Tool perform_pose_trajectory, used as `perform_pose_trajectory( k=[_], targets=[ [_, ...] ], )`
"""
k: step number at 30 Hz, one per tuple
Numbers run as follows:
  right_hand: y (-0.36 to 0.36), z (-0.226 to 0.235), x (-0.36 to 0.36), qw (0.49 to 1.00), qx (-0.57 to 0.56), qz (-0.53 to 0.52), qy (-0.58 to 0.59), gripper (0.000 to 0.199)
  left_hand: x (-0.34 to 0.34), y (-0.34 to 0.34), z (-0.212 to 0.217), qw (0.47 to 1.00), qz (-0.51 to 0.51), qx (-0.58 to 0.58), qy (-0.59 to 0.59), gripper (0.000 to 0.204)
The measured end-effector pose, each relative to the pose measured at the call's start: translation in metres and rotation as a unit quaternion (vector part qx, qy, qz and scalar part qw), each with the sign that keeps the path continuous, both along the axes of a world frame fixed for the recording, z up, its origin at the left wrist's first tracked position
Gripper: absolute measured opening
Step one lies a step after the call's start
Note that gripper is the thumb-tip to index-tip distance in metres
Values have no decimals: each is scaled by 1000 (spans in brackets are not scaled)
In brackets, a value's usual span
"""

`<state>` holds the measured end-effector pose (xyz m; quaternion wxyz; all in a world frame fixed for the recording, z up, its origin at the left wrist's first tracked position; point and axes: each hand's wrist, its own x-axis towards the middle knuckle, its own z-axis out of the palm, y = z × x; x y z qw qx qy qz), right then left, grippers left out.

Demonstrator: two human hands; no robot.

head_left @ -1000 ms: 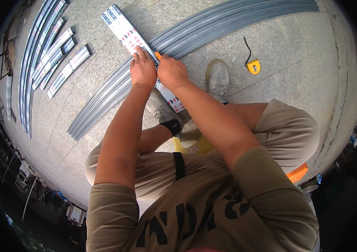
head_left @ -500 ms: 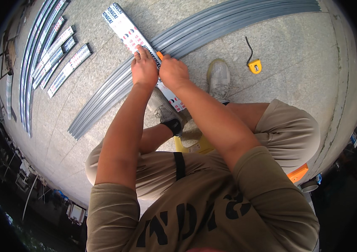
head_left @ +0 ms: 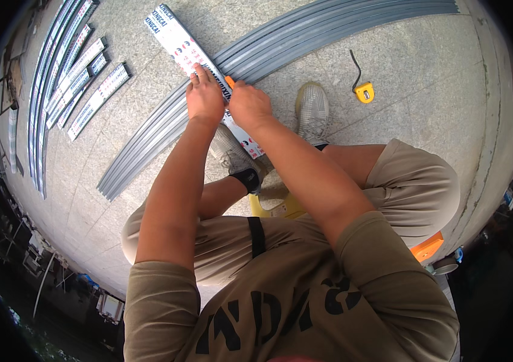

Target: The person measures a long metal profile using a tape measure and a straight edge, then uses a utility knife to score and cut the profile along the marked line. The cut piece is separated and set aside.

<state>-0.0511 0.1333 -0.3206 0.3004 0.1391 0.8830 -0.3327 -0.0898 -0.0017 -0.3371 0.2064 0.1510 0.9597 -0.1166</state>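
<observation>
A long metal profile wrapped in white printed film [head_left: 179, 43] lies slantwise across a bundle of bare grey profiles [head_left: 280, 43]. My left hand [head_left: 204, 99] rests on the wrapped profile with its fingers stretched out and lying flat. Close beside it on the right, my right hand [head_left: 249, 104] is closed around a slim orange tool [head_left: 229, 81]. Only the orange end shows past the knuckles; the rest is hidden, so its exact kind cannot be made out. The near end of the wrapped profile [head_left: 250, 145] reaches between my shoes.
More film-covered profiles [head_left: 99, 99] lie on the stone floor at the left, short ones beside long ones. A yellow tape measure [head_left: 364, 92] with a dark strap sits to the right of my shoe [head_left: 312, 111]. Under me is a yellow stool [head_left: 277, 208]; an orange object [head_left: 428, 247] shows by my right thigh.
Almost nothing differs. The view has shifted slightly, and both hands keep their places on the wrapped profile, with the orange tool still in my right hand.
</observation>
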Motion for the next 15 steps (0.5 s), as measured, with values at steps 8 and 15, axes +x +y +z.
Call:
perform_pose_trajectory(
  k=[8, 15],
  targets=[
    [6, 7, 10, 1000, 1, 3, -2, 24, -1, 4, 13, 1000, 2, -7, -31, 124],
    [9, 19, 0, 999, -2, -2, 34, 24, -1, 3, 8, 1000, -7, -17, -17, 125]
  ],
)
